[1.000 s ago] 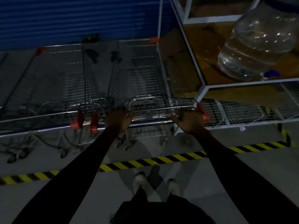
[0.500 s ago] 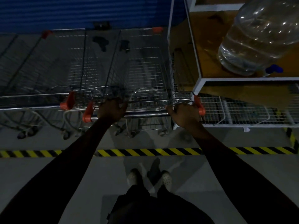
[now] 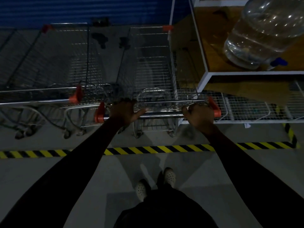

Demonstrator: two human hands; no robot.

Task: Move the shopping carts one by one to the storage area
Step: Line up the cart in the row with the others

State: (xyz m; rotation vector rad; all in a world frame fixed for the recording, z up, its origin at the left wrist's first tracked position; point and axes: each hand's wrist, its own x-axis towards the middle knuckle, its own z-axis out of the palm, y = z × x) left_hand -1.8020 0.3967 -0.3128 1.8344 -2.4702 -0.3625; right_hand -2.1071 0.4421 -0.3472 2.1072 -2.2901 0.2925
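Since a second ago the cart [image 3: 153, 71] has rolled forward past the striped tape [image 3: 164, 149], deeper into the bay toward the blue shutter [image 3: 82, 9], and the feet now stand closer to the tape. The left hand [image 3: 126, 111] lies over the handle bar [image 3: 161, 115] with its thumb stretched along the bar and its fingers draped over the far side, a loose hold more than a firm one. The right hand [image 3: 199, 115] is wrapped around the bar just beside the red end cap [image 3: 213, 107]. The cart stands between a second cart [image 3: 54, 68] on the left and a white shelf [image 3: 204, 76] on the right, very near the shelf frame. A large clear water jug [image 3: 266, 32] lies tilted on the shelf's brown board. The floor [image 3: 197, 170] is smooth grey concrete, dimly lit, with dark stains near the shutter. No writing or brand can be read anywhere in this light.
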